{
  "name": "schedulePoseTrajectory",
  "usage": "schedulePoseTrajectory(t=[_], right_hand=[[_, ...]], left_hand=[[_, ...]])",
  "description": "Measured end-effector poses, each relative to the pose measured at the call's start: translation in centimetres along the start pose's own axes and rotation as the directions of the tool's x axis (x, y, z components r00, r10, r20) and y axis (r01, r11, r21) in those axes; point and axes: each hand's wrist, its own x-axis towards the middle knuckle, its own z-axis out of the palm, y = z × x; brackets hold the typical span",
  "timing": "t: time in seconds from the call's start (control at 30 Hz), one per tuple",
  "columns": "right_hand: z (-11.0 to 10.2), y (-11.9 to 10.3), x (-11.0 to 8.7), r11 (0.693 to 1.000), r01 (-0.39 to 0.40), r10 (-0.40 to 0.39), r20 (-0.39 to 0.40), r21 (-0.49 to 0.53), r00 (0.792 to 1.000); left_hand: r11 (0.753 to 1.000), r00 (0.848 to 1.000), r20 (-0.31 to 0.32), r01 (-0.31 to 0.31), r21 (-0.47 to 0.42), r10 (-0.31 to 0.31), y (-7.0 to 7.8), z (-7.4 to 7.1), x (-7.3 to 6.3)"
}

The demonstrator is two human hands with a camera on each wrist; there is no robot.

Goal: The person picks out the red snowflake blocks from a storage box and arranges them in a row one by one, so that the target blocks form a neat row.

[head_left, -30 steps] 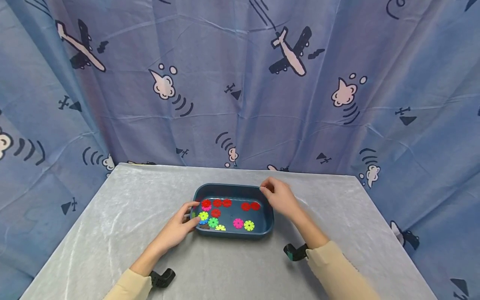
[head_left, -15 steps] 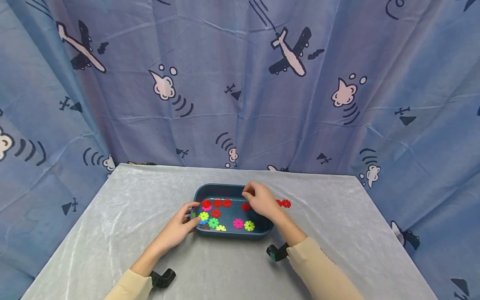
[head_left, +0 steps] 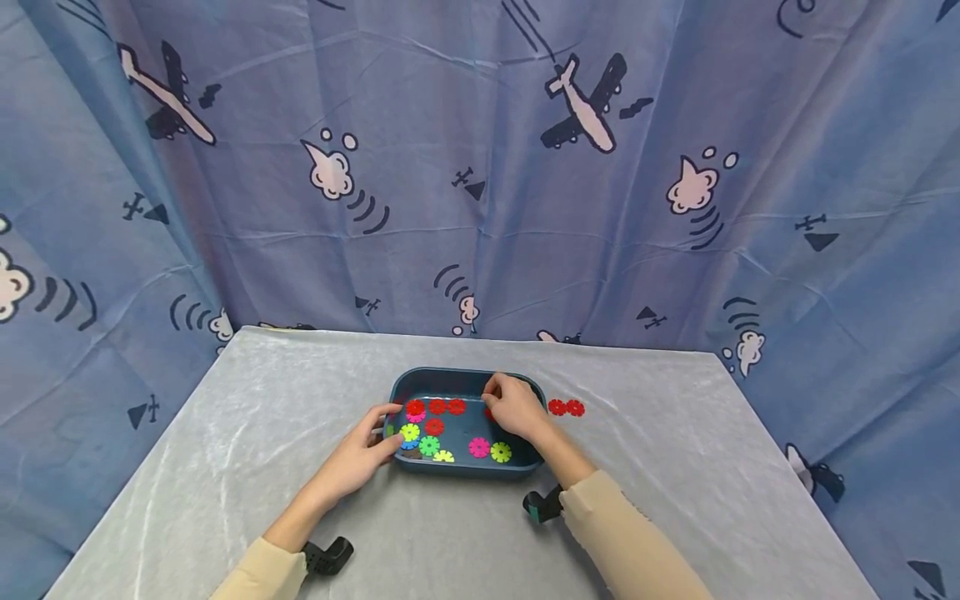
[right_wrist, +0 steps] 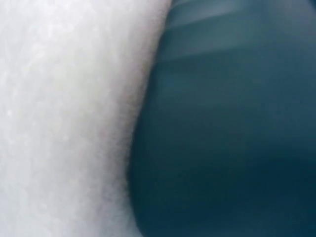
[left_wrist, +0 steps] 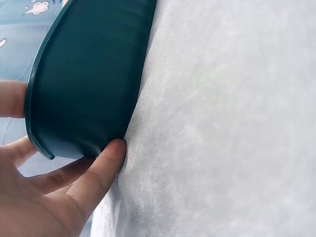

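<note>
A dark teal plastic bin [head_left: 465, 472] holds several colourful toothed plastic discs, like snowflake building pieces. In the head view my left hand [head_left: 367, 450] grips its left end; the left wrist view has the fingers around the bin's wall [left_wrist: 89, 89]. My right hand [head_left: 517, 408] reaches over the right wall into the bin, fingers bent downward. The edge of a red disc [head_left: 489, 412] shows beside those fingers; I cannot tell whether they pinch anything. A red disc [head_left: 557, 407] and another red disc [head_left: 575, 408] lie side by side on the table, right of the bin.
At the bin's left sit red, green, yellow and blue discs, among them a green disc [head_left: 429, 446]. A pink disc [head_left: 479, 447] and a yellow disc [head_left: 501, 452] lie near the front right. White cloth [head_left: 675, 467] covers the table, and a patterned curtain [head_left: 465, 208] hangs behind.
My right hand has moved left from the bin's right rim to inside it, uncovering the two red discs on the table. My left hand stays on the bin.
</note>
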Motion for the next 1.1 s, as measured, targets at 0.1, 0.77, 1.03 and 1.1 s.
schedulePoseTrajectory(t=[0.1,0.77,1.03,1.1], right_hand=[[0.3,0.0,0.1,1.000,-0.002,0.002,0.007,-0.007,1.000],[0.9,0.7,0.2,0.998,0.044,-0.043,0.040,-0.037,0.998],[1.2,0.9,0.2,0.995,0.088,-0.085,0.070,-0.045,0.994],[1.2,0.9,0.1,0.994,0.094,-0.090,0.077,-0.054,0.993]], left_hand=[[1.000,1.000,-0.003,-0.002,0.000,0.002,0.0,-0.1,0.0],[1.000,1.000,-0.015,-0.013,0.026,0.014,0.2,0.0,-0.1],[1.000,1.000,-0.020,-0.021,0.020,0.021,0.0,0.1,-0.1],[1.000,1.000,-0.019,-0.019,0.017,0.019,0.0,0.1,-0.1]])
